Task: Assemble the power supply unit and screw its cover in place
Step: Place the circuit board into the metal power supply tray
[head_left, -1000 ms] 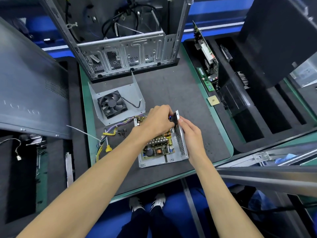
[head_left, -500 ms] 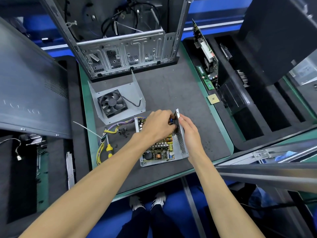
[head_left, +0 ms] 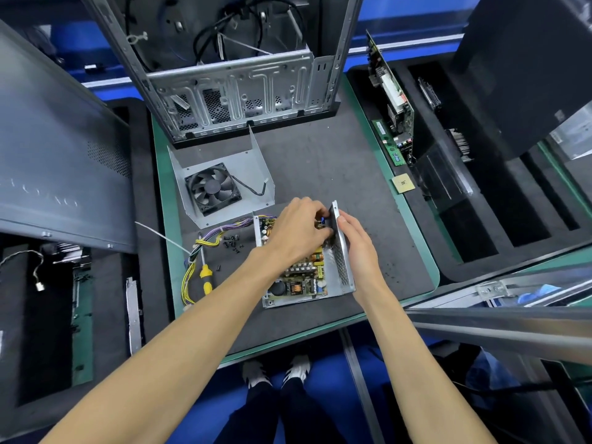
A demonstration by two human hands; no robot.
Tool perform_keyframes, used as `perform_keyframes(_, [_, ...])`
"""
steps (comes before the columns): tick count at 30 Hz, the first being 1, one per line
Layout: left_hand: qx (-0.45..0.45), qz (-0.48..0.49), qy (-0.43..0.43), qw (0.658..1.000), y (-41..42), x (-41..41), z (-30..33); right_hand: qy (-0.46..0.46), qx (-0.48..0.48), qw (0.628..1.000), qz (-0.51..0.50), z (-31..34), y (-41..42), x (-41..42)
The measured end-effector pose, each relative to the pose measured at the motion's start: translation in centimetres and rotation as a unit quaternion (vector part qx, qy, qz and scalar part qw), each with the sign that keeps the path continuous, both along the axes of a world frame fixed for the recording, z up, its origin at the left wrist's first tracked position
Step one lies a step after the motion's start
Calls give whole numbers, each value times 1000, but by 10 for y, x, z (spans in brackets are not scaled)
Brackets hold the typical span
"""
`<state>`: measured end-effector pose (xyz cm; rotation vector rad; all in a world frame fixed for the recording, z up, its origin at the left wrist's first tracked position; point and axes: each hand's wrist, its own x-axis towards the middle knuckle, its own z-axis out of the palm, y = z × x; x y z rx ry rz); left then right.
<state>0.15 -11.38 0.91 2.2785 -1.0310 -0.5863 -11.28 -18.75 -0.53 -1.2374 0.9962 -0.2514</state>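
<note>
Nearest the camera, two bare forearms reach forward over the dark grey foam mat with a green border (head_left: 400,251). On that mat lies the open silver metal power supply tray with its yellow-and-green circuit board (head_left: 304,283) exposed. The right hand (head_left: 358,251) lies along the outside of the tray's perforated upright side wall, fingers nearly straight and pressed against the metal, thumb at the wall's top edge. The left hand (head_left: 298,229) reaches into the tray's far end with fingers curled down around a small dark part beside the wall; what exactly it pinches cannot be told.

Left of the tray, a yellow-handled screwdriver (head_left: 205,274) lies beside a bundle of yellow and purple wires (head_left: 217,235) running from the tray, with a scatter of small black screws (head_left: 232,243) between them. Just beyond sits the bent silver metal cover carrying a black fan (head_left: 213,189), apart from the tray. Farthest back stands an open bare-metal computer case (head_left: 237,88).
</note>
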Motion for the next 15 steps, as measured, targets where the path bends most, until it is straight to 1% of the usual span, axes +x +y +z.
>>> perform_keyframes(7, [18, -53, -3, 998, 6, -1, -3, -1, 1, 1000, -1, -4, -2, 1])
perform_keyframes(10, [29, -80, -32, 996, 6, 0, -4, -3, 10, 1000, -8, -2, -2, 0])
perform_keyframes(15, [-12, -32, -63, 997, 6, -3, -5, -9, 14, 1000, -11, -6, -3, 0])
